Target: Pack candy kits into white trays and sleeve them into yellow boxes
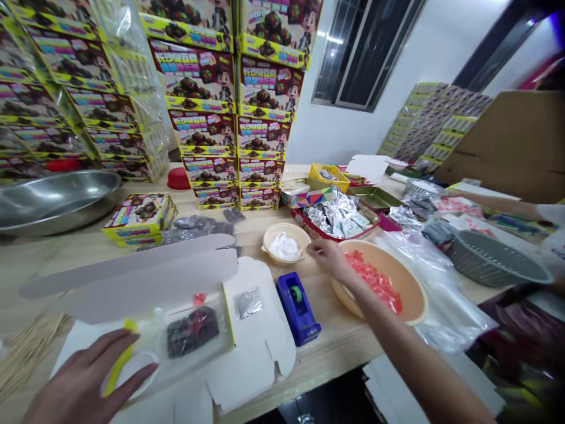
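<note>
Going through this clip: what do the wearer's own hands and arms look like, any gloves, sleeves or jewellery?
Both the left hand and right hand are ungloved. No sleeve or watch shows on the right forearm. The left arm is out of frame. Whether the right fingers wear rings is too small to tell.

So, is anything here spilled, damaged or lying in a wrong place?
Nothing looks clearly spilled or damaged. One silver packet lies on a flap of the open white box, apart from the foil packets in the red container; possibly deliberate.
</note>
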Tool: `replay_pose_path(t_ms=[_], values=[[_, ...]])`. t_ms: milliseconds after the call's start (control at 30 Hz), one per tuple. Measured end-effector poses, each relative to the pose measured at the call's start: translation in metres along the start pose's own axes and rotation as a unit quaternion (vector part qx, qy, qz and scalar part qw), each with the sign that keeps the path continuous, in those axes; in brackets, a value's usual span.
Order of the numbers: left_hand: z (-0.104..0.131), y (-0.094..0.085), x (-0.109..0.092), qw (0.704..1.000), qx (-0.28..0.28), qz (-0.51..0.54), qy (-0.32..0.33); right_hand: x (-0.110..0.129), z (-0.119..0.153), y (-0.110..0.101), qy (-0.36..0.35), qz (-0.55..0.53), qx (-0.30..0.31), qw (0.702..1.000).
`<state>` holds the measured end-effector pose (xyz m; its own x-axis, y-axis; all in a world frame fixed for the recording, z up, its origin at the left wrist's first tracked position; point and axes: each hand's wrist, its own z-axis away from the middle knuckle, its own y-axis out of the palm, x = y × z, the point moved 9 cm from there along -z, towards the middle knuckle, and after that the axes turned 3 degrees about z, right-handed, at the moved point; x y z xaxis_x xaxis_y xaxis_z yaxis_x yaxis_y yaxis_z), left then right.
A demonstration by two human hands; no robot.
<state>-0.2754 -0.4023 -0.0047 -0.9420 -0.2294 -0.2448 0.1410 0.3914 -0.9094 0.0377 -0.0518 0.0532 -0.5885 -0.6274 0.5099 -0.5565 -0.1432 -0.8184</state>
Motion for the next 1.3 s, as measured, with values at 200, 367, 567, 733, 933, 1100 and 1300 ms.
replay_pose_path(t_ms=[200, 367, 567, 733, 933, 1100, 1300], values=[[-0.073, 0.053, -0.180, 0.971, 0.155, 0.033, 0.179, -0.144, -0.046, -0.082, 0.170, 0.200, -0.064, 0.963], [-0.115, 0.127, -0.214, 0.938, 0.314, -0.050, 0.134, -0.206, -0.079, -0.077, 0.225, 0.225, -0.037, 0.947], [-0.123, 0.143, -0.198, 0.936, 0.338, -0.036, 0.091, -0.222, -0.099, -0.030, 0.242, 0.256, 0.009, 0.936], [-0.126, 0.147, -0.194, 0.927, 0.368, -0.017, 0.071, -0.229, -0.092, -0.054, 0.266, 0.271, -0.022, 0.925], [-0.129, 0.125, -0.205, 0.934, 0.326, 0.096, 0.113, -0.182, -0.065, -0.106, 0.192, 0.202, -0.119, 0.953], [-0.172, 0.038, -0.269, 0.943, 0.104, 0.185, 0.256, -0.023, -0.013, -0.055, -0.053, -0.001, 0.071, 0.996], [-0.183, 0.041, -0.302, 0.917, 0.112, 0.203, 0.326, 0.006, -0.029, -0.011, -0.100, -0.078, 0.208, 0.970]])
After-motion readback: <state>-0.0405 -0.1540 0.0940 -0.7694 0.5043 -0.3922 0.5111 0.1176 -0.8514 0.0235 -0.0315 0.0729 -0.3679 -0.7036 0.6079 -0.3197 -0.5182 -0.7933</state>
